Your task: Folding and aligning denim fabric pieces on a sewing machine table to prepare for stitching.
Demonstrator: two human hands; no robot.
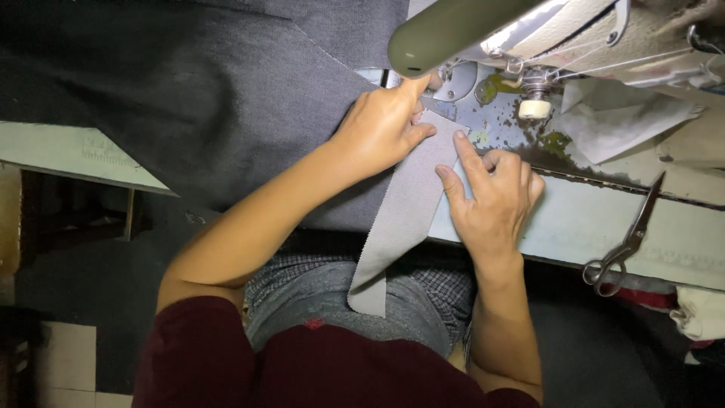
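One large dark cloth (189,98) covers the left of the worktop (581,219) and spills over its edge. One sewing machine (529,38) stands at the top right, its pale arm reaching over the stained bed. One grey strip of fabric (404,219) runs from the needle area down over the worktop edge to the person's lap. The left hand (381,128) lies flat on the strip's top end, fingers pressed together, its grip pinching nothing. The right hand (491,196) presses spread fingers along the strip's right edge. One pair of scissors (627,242) lies well apart to the right.
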